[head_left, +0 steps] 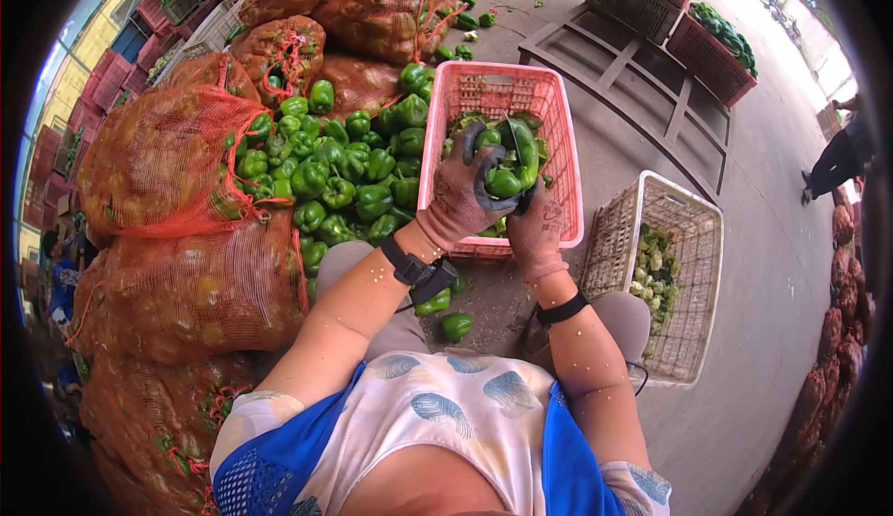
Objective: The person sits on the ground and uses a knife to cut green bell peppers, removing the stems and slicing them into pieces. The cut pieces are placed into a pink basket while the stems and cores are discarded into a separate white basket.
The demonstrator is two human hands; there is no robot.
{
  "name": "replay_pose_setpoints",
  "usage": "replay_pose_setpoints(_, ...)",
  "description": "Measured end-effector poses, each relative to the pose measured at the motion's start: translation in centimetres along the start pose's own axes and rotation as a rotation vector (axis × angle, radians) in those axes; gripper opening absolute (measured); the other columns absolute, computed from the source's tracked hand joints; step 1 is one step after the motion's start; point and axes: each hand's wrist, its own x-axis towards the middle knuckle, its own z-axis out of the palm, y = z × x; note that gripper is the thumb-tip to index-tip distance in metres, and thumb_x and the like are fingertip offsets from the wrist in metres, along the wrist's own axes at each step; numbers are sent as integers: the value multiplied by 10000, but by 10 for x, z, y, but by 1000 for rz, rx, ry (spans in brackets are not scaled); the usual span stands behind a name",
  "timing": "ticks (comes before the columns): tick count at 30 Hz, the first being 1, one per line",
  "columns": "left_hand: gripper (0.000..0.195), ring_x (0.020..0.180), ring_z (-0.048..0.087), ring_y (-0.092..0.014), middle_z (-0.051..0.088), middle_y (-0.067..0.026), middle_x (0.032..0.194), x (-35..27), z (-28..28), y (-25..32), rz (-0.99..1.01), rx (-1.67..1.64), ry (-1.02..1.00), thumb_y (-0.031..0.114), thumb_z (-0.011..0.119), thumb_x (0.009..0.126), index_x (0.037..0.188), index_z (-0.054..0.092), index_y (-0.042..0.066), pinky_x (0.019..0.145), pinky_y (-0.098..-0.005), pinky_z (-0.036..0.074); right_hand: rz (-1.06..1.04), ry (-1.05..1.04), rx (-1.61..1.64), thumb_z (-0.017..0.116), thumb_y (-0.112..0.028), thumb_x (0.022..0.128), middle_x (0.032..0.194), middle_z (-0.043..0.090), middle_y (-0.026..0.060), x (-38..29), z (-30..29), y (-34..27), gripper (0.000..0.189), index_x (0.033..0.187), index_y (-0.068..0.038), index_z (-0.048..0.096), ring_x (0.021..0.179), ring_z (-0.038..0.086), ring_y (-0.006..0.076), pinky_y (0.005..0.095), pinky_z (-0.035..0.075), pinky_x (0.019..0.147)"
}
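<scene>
Both my hands wear pink gloves with dark fingertips and are over a pink plastic crate (570,167) between my knees and the floor beyond. My left hand (466,185) has its fingers curled around green bell peppers (503,183). My right hand (537,226) is at the lower side of the same peppers, its fingertips largely hidden behind them. A knife blade (518,141) seems to stand up among the peppers; its handle is hidden. Leaves and green pieces lie in the crate below. A heap of green bell peppers (338,192) spills from a red mesh sack (167,160) at the left.
More filled mesh sacks (202,293) are stacked at the left. A whitish crate (713,293) holding pale green cores stands by my right knee. Beyond lies a metal frame (617,63) bearing stacked crates (628,0). A person (837,157) stands at the far right.
</scene>
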Motion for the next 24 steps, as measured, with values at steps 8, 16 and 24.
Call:
replay_pose_setpoints(8,615,927,582,-210,562,-49,993,6,6,-39,-167,-228,181,134,936,580,1040,530,91,833,-352,512,340,-838,-412,615,-278,849,1018,715,247,-6,20,23,401,1095,23,713,1023,686,392,448,529,934)
replay_pose_setpoints(16,689,1161,559,-182,545,-23,1257,-4,-20,-69,-668,-1422,-60,-48,717,738,1375,488,85,984,-308,506,879,-643,1343,602,-479,972,811,654,56,20,-1,33,422,1066,-68,618,609,580,145,282,487,533)
replay_pose_setpoints(24,766,1216,536,-153,527,-36,1377,-8,-16,-22,-614,-1303,-89,-1,718,779,1479,411,48,1021,-291,474,673,-299,1495,633,-182,950,806,626,8,10,-1,3,123,1049,-123,590,632,602,141,291,496,546)
